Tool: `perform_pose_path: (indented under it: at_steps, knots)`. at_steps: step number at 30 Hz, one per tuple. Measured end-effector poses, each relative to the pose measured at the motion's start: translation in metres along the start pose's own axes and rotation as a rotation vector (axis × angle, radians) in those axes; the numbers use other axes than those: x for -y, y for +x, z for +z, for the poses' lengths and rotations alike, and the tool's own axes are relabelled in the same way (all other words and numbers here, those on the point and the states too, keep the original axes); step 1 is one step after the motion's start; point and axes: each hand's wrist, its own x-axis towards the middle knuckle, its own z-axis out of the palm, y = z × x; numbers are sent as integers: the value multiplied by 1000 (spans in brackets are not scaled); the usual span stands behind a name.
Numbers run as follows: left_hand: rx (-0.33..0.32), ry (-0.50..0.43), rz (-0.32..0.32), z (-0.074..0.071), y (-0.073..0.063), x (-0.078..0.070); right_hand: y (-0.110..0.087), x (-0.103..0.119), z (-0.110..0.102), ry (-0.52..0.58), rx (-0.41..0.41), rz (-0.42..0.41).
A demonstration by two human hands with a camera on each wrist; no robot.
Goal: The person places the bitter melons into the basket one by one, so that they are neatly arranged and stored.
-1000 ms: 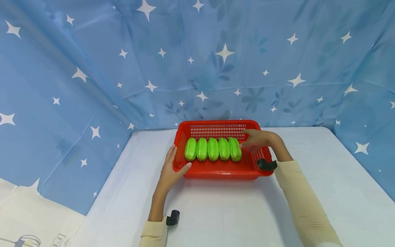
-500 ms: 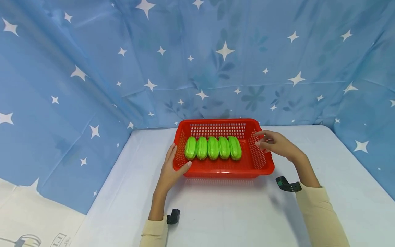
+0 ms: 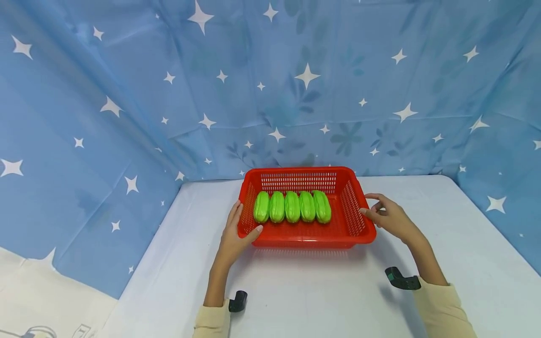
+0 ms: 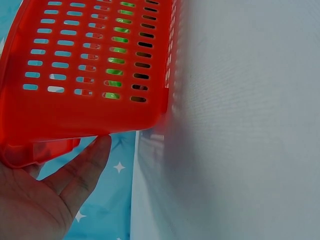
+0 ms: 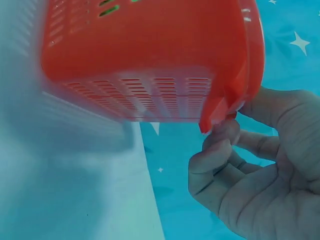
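A red plastic basket [image 3: 308, 241] with slotted walls sits at the back of the white table. Inside it, several bright green, ribbed, oblong pieces like toy vegetables [image 3: 292, 206] lie side by side in a row toward the left. My left hand [image 3: 231, 241] holds the basket's front-left corner, thumb at the front rim and fingers along the left side; the left wrist view shows the thumb [image 4: 92, 162] against the red plastic. At the right rim, my right hand [image 3: 393, 218] pinches the edge, thumb on top and curled fingers [image 5: 215, 160] below it.
The white-covered table [image 3: 313, 295] extends in front and to both sides. Behind it hangs a blue curtain [image 3: 270, 103] with white stars, also along the left and right. Dark bands [image 3: 238, 301] sit on both wrists.
My right hand has come out of the basket, moved right, and taken hold of its right rim. My left hand stays at the left corner. The green pieces have not moved.
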Motion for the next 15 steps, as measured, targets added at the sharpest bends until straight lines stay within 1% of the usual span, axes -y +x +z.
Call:
perform_pose_path:
  at_steps: [10,15]
  knots:
    - [2,-1,-21,3,1,2,-4,-1,3,41,20,0]
    - [4,6,-14,3,2,3,-5,-1,3,44,19,-2]
